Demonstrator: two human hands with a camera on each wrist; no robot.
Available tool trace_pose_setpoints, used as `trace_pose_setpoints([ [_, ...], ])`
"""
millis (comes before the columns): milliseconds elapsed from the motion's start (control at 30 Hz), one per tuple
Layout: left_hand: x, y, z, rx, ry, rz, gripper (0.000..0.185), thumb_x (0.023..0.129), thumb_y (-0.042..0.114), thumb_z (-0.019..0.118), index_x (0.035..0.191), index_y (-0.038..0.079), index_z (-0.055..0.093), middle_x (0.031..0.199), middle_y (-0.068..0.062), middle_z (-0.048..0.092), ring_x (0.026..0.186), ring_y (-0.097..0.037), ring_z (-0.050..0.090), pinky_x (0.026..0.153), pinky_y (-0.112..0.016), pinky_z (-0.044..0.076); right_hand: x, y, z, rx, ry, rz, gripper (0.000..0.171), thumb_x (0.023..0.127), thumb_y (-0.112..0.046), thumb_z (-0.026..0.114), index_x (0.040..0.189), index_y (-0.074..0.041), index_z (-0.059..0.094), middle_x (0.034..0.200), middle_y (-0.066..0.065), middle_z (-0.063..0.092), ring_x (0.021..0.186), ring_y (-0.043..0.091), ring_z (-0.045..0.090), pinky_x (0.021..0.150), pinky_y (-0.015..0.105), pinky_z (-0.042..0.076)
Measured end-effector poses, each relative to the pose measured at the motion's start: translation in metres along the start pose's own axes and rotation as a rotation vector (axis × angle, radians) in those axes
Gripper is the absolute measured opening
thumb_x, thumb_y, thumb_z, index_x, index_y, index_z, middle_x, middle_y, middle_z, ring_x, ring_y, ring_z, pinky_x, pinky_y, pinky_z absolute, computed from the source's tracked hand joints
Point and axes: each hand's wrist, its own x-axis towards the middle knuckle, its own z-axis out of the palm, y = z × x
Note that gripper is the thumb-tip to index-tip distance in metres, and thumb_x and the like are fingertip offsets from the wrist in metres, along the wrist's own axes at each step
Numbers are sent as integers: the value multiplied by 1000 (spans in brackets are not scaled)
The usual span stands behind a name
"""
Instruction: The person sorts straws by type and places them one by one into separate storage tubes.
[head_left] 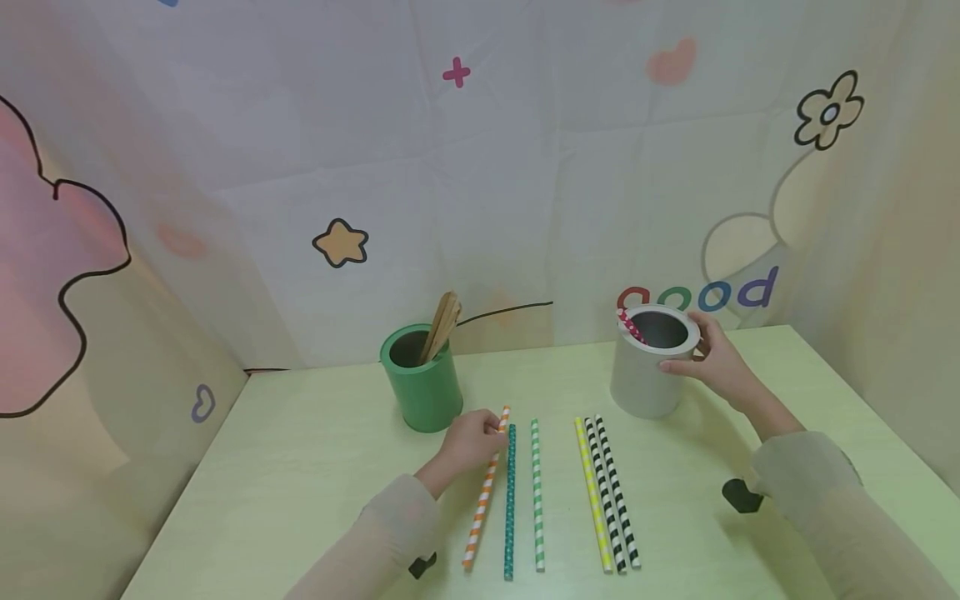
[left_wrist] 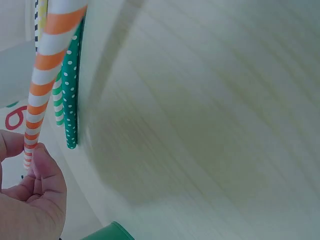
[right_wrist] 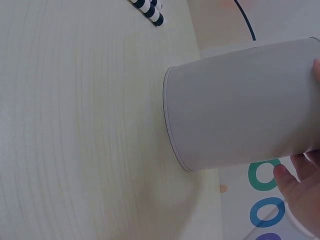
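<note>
My left hand point(head_left: 471, 440) pinches an orange-and-white striped paper straw point(head_left: 482, 512) near its far end, between thumb and finger. In the left wrist view that straw point(left_wrist: 42, 75) slants up past a teal dotted straw point(left_wrist: 71, 95). My right hand point(head_left: 716, 362) grips the upper right side of a pale grey cup point(head_left: 645, 379), thumb at the front and fingers round the back. A red dotted straw point(head_left: 632, 326) leans inside this cup against its left rim. In the right wrist view, the cup point(right_wrist: 240, 105) stands on the table, with part of the hand cut off by the frame edge.
A green cup point(head_left: 423, 396) holding wooden sticks point(head_left: 441, 327) stands at the back left. On the table point(head_left: 285, 467) lie a green-striped straw point(head_left: 537, 496), a yellow-striped one point(head_left: 593, 496) and two black-and-white straws point(head_left: 617, 492). A printed cloth point(head_left: 495, 183) hangs behind.
</note>
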Motion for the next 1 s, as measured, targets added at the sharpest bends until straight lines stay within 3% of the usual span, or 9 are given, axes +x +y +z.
trace_pose_setpoints([
  [267, -1, 4, -2, -32, 10, -31, 17, 77, 16, 58, 90, 5, 57, 75, -1, 54, 64, -12, 47, 54, -20, 38, 0, 0, 1, -10, 0, -2, 91, 77, -14, 67, 138, -3, 0, 143, 23, 9, 132, 44, 7, 100, 61, 16],
  [1000, -1, 16, -13, -60, 88, 66, 19, 75, 15, 58, 91, 5, 56, 79, -3, 56, 66, -13, 46, 55, -22, 38, 0, -1, 1, -15, -4, 2, 91, 78, -14, 66, 139, -4, -1, 144, 23, 8, 132, 44, 7, 100, 62, 18],
])
